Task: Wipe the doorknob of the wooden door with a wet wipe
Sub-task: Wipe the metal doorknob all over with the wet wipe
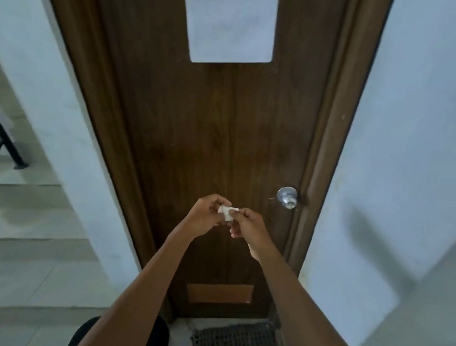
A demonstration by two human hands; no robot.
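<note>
Pinched between the fingertips of both hands, a small white wet wipe (226, 212) is held up in front of the wooden door (210, 133), the left hand (205, 214) curled round its left edge and the right hand (247, 224) gripping its right edge. Such a two-handed hold suggests that the wipe is being unfolded or bunched into shape before use, since it is kept clear of the door and is not yet pressed to anything. The doorknob (287, 197), a round metal one, is mounted near the door's right edge, up and to the right of the hands and apart from them, so the wiping is judged not yet begun. Much of the wipe is covered by the fingers, and whether it is folded or crumpled cannot be told. A pale sheet (230, 24) is fixed high on the door; any marks on it are too blurred to be made out. A dark grid mat (236, 341) at the threshold is cut off by the frame's lower edge.
</note>
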